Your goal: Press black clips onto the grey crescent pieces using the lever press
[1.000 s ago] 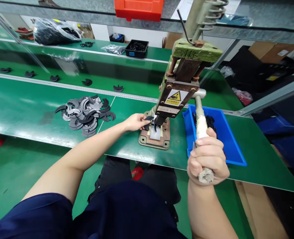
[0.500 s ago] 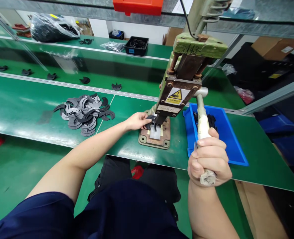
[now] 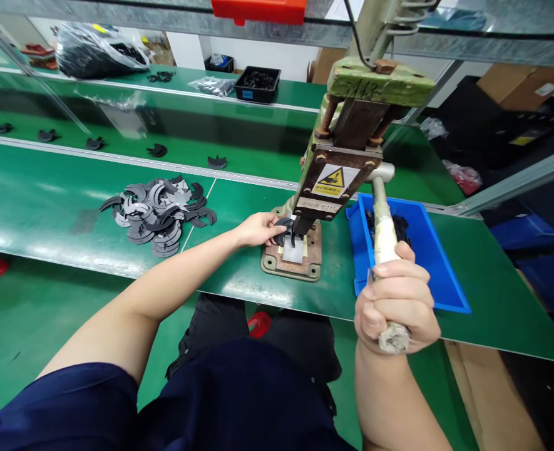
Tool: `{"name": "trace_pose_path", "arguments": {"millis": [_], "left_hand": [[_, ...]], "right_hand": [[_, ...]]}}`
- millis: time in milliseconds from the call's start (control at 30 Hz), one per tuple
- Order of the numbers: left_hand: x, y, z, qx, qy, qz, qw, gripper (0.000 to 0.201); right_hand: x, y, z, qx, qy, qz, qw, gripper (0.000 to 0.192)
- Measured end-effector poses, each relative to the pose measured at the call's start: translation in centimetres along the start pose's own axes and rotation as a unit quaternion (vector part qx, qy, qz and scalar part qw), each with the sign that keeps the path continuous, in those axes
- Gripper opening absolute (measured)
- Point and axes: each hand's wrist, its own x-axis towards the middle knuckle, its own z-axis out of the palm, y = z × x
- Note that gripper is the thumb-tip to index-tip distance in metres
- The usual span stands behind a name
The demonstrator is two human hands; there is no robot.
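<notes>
The dark crescent-shaped part sits on the pale die block of the hand press, directly under the ram, pinched at its left edge by the left hand, whose grip is closed on it with fingertips just beside the tooling. The part lies to the right of that grip, its curve opening roughly toward the press column. The right hand is clamped in a full fist around the taped lever handle, which runs as a long axis from the press head down and toward the person; this grip is well apart from the part, to the right and nearer the body. Just behind the right grip lies a blue tray with dark pieces, and left of the left grip, on the green table, a heap of grey crescent blanks.
</notes>
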Motion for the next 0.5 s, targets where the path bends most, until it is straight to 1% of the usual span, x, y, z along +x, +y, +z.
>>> {"name": "trace_pose_path", "arguments": {"millis": [133,300,500], "left_hand": [[0.0,0.5,0.1,-0.011,-0.011,-0.028,0.999,0.033],[0.6,1.2,0.0,-0.01,-0.027,-0.083,0.996,0.039],[0.6,2.1,-0.2,-0.028,-0.044,-0.172,0.984,0.037]], "right_hand": [[0.0,-0.1,0.1,-0.003,0.007,0.004,1.0,0.033],[0.1,-0.1,0.0,-0.006,0.003,0.007,1.0,0.032],[0.1,-0.3,0.2,-0.009,0.004,0.006,1.0,0.033]]}}
